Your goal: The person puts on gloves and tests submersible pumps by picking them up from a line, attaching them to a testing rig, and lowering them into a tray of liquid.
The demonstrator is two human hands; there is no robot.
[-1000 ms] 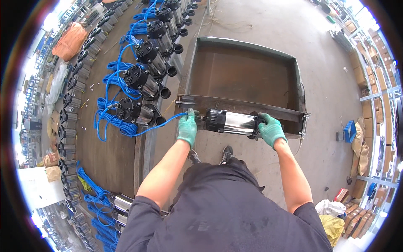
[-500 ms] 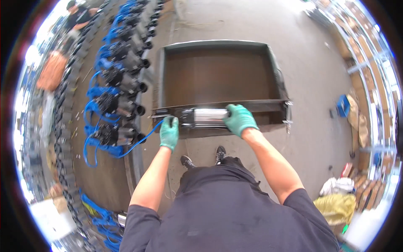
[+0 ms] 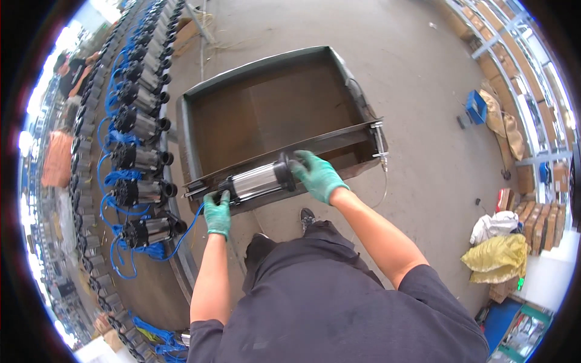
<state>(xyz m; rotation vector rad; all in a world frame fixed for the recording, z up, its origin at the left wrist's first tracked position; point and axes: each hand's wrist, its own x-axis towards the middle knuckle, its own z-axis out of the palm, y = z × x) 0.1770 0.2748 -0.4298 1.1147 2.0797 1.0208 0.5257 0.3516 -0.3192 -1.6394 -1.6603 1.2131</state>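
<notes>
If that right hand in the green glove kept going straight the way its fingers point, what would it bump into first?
The right hand points left, already against the black end of the steel pump. It would meet that pump first; beyond it lies the left hand, though depth is hard to judge.

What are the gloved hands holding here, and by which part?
Both hold one cylindrical steel pump lying across the near rim of the metal cart: the left hand at its black cable end, the right hand at the other, black-capped end.
</notes>
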